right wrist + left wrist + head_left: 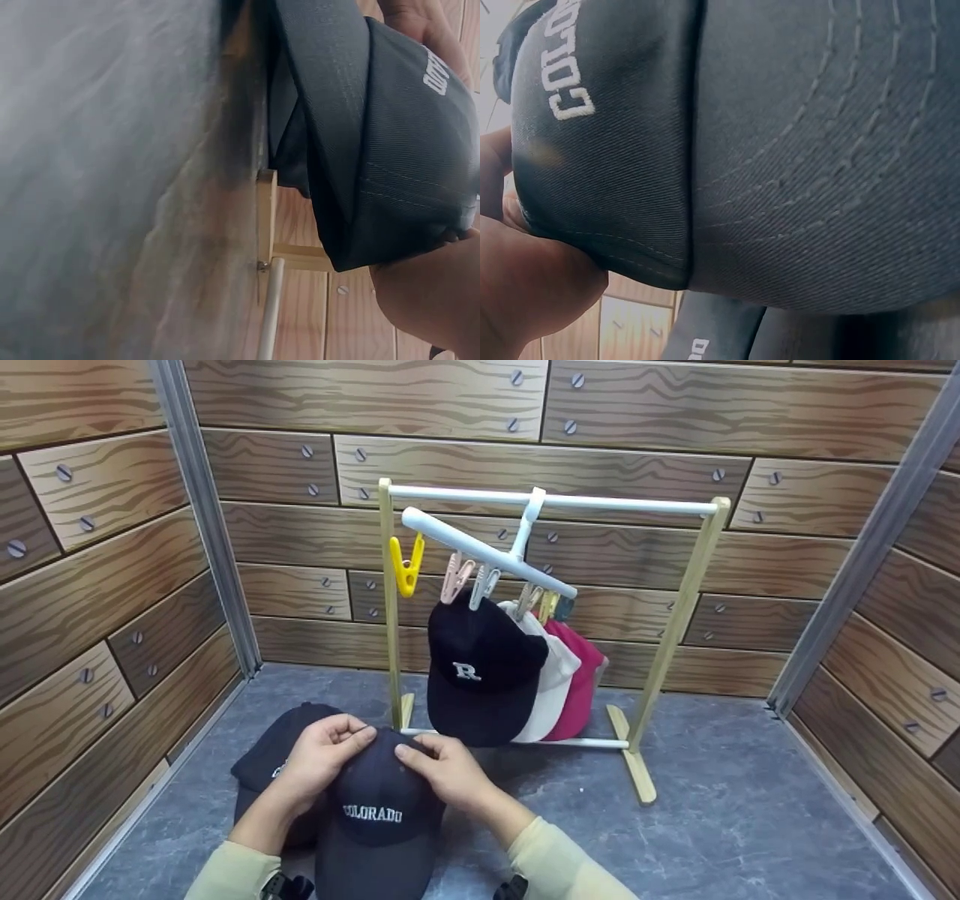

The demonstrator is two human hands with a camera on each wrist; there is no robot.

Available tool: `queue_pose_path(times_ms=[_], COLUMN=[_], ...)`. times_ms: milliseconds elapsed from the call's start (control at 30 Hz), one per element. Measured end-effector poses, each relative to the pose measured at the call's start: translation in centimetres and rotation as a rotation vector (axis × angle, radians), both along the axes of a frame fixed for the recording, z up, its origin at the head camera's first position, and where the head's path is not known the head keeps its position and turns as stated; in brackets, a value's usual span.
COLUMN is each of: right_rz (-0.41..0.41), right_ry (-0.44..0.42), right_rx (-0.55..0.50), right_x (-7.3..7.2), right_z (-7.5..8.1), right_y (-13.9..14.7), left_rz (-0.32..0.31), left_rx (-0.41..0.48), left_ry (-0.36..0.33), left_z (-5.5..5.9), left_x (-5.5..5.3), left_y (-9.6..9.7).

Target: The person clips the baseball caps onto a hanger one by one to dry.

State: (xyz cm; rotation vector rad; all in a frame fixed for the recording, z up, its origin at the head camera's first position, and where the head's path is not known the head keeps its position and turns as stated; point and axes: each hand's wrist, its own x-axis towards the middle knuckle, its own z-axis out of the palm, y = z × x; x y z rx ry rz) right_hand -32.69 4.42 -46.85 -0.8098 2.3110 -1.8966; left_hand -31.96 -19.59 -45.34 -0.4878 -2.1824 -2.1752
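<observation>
A dark baseball cap with white COLORADO lettering is held up between both hands, its brim pointing down toward me. My left hand pinches the crown at its upper left. On the opposite side my right hand grips the crown's upper right between thumb and fingers. In the left wrist view, the cap's brim fills most of the picture, with the left thumb at the crown's edge. Behind the left forearm, another dark cap lies on the grey surface, partly hidden.
A wooden rack with a white top bar stands ahead. From it hangs a tilted pale-blue clip hanger. Clips hold a black R cap, a white cap and a crimson cap. A yellow clip holds nothing.
</observation>
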Motion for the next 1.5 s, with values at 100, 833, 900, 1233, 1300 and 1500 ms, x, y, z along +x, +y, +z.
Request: queue_pose_path(times_ms=[100, 833, 900, 1233, 1300, 1500], right_rz=[0.009, 0.014, 0.012, -0.011, -0.014, -0.023], right_ry=[0.015, 0.055, 0.044, 0.118, 0.136, 0.144], right_rx=[0.005, -0.069, -0.067, -0.013, -0.010, -0.003], right_x=[0.0, 0.9, 0.9, 0.7, 0.6, 0.4], right_z=[0.5, 4.3, 4.5, 6.1, 6.5, 7.5], right_y=[-0.3, 0.4, 0.6, 1.4, 1.5, 2.0], left_rz=[-0.006, -0.034, -0.039, -0.010, -0.006, -0.003], left_rx=[0.008, 0.104, 0.117, 0.143, 0.145, 0.129], left_ry=[0.010, 0.059, 0.061, 0.084, 0.092, 0.105], left_z=[0.3, 2.4, 2.6, 3.9, 4.3, 5.4], left_x=[0.1, 0.4, 0.4, 0.3, 0.3, 0.3], left_y=[-0.3, 0.4, 0.6, 1.4, 1.6, 2.1])
